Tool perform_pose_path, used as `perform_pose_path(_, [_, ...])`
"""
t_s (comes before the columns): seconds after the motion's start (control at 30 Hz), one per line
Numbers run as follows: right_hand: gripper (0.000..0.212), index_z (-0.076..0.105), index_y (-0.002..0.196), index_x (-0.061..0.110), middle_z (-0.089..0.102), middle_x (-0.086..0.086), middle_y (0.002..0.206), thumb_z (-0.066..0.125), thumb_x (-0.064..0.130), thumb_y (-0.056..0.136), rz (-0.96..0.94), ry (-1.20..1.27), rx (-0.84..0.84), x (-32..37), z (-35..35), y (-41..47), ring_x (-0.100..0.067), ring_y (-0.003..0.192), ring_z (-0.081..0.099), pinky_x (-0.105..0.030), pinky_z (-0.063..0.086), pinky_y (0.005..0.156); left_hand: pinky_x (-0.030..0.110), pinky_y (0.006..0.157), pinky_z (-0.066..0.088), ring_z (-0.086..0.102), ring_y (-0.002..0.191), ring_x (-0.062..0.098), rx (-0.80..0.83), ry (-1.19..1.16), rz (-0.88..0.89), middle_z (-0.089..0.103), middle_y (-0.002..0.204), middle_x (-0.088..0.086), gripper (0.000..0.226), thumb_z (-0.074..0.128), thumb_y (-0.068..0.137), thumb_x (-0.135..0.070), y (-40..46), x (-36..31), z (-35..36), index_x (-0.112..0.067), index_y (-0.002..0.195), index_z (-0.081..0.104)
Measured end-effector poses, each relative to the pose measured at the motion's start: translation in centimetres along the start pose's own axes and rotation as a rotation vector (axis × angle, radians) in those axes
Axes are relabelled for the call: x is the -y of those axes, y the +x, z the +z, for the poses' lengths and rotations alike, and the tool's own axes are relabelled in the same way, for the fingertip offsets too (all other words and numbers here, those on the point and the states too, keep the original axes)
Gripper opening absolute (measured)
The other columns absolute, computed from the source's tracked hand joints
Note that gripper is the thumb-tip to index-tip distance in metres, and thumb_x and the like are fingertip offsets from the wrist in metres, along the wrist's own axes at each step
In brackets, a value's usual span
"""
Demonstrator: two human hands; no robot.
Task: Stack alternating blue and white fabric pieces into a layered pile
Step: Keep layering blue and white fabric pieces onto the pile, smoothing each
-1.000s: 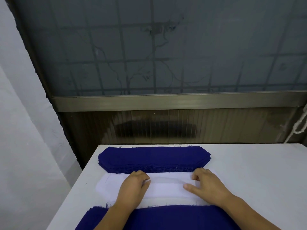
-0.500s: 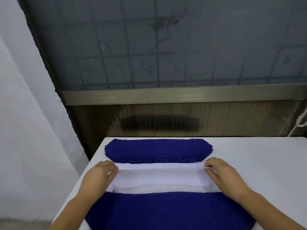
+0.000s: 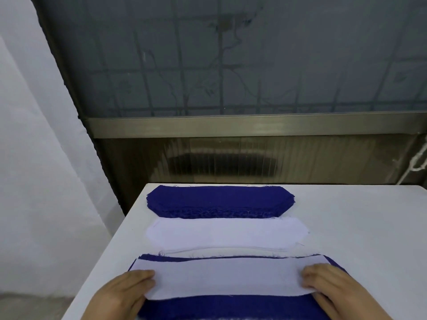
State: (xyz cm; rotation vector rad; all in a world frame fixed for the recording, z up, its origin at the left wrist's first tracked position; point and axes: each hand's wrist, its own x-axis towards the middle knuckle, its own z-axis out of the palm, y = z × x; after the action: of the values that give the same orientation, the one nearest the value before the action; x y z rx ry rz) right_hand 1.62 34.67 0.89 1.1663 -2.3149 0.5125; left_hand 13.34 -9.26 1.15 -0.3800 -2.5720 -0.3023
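Observation:
A white fabric piece (image 3: 227, 278) lies across the blue top of the near layered pile (image 3: 231, 307) at the table's front. My left hand (image 3: 126, 291) holds its left end and my right hand (image 3: 328, 286) holds its right end, fingers curled at the edges. Behind it sits a stack of white pieces (image 3: 227, 234). Farther back is a stack of blue pieces (image 3: 219, 200) with frayed edges.
The white table (image 3: 360, 239) ends at its left edge near a drop to the floor. A dark wall panel and a metal rail (image 3: 254, 125) run behind the table. A white cord (image 3: 416, 162) hangs at the far right.
Both hands slid apart to the ends of a white piece, lifted it off the white stack and brought it toward me onto the near blue pile.

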Motion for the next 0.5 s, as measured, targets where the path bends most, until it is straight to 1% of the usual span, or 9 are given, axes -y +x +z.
perform_pose_path(0.07, [0.050,0.072,0.077,0.025,0.064,0.016,0.098,0.029,0.038,0.100,0.006,0.005,0.018,-0.1,-0.4,0.1,0.003,0.086,0.060,-0.016,0.048,0.076,0.004,0.097,0.030,0.068,0.083,0.001,0.071,-0.028,-0.014,0.072,0.095,-0.008,0.070,0.020,0.102,-0.048,0.0,-0.2,-0.3,-0.019,0.078,0.079])
perform_pose_path(0.13, [0.051,0.071,0.071,0.025,0.067,0.015,0.093,0.032,0.043,0.099,0.015,-0.013,0.027,-0.2,-0.9,0.1,0.004,0.084,0.059,-0.013,0.046,0.078,0.002,0.096,0.033,0.067,0.085,-0.003,0.087,-0.054,-0.044,0.072,0.096,-0.014,0.067,0.025,0.097,-0.059,-0.1,-0.2,-0.5,-0.025,0.079,0.079])
perform_pose_path(0.2, [0.051,0.070,0.066,0.025,0.068,0.015,0.086,0.036,0.048,0.097,0.015,-0.044,0.039,-0.3,-1.4,0.2,0.005,0.083,0.057,-0.012,0.044,0.078,0.001,0.089,0.037,0.063,0.087,-0.010,0.122,-0.074,-0.075,0.070,0.096,-0.022,0.063,0.028,0.091,-0.068,0.0,0.0,-1.0,-0.032,0.078,0.078])
perform_pose_path(0.23, [0.051,0.069,0.064,0.025,0.067,0.015,0.081,0.037,0.048,0.096,0.024,-0.048,0.042,-0.5,-1.7,0.2,0.005,0.079,0.056,-0.013,0.045,0.075,0.001,0.086,0.039,0.061,0.088,-0.013,0.117,-0.089,-0.087,0.069,0.096,-0.025,0.062,0.029,0.090,-0.070,0.3,0.1,-1.2,-0.034,0.077,0.078])
perform_pose_path(0.3, [0.049,0.063,0.060,0.024,0.060,0.016,0.071,0.038,0.047,0.096,0.081,-0.025,0.051,-0.7,-2.2,0.7,0.002,0.069,0.052,-0.015,0.043,0.067,0.001,0.082,0.040,0.057,0.087,-0.014,0.094,-0.115,-0.109,0.067,0.092,-0.027,0.059,0.031,0.093,-0.065,1.5,0.0,-1.4,-0.032,0.074,0.076])
perform_pose_path(0.37, [0.042,0.060,0.062,0.022,0.055,0.014,0.068,0.043,0.042,0.095,0.131,-0.004,0.049,-0.9,-2.1,1.8,-0.003,0.064,0.049,-0.016,0.040,0.065,0.000,0.082,0.037,0.054,0.084,-0.010,0.035,-0.106,-0.106,0.067,0.088,-0.022,0.057,0.032,0.095,-0.058,3.6,-0.5,-0.6,-0.026,0.075,0.075])
perform_pose_path(0.43, [0.024,0.061,0.071,0.024,0.057,0.016,0.074,0.052,0.032,0.091,0.206,0.022,0.059,-1.4,-1.0,3.8,-0.005,0.068,0.053,-0.018,0.042,0.065,0.000,0.082,0.036,0.056,0.085,-0.007,0.029,-0.081,-0.151,0.067,0.092,-0.020,0.047,0.039,0.094,-0.054,6.5,-1.5,0.8,-0.026,0.082,0.075])
perform_pose_path(0.47, [0.015,0.060,0.076,0.027,0.056,0.020,0.079,0.057,0.027,0.090,0.263,0.050,0.066,-1.8,-0.1,5.0,-0.002,0.073,0.053,-0.019,0.043,0.067,0.000,0.083,0.034,0.057,0.089,-0.006,0.057,-0.052,-0.190,0.065,0.099,-0.023,0.036,0.044,0.093,-0.050,8.0,-1.9,1.7,-0.030,0.091,0.073])
perform_pose_path(0.5, [0.012,0.057,0.081,0.031,0.055,0.022,0.084,0.059,0.025,0.091,0.330,0.091,0.105,-2.0,0.9,6.2,0.000,0.080,0.052,-0.019,0.043,0.071,0.000,0.086,0.031,0.055,0.095,-0.006,0.100,-0.042,-0.219,0.060,0.108,-0.026,0.026,0.048,0.093,-0.047,9.3,-2.1,3.0,-0.034,0.101,0.070])
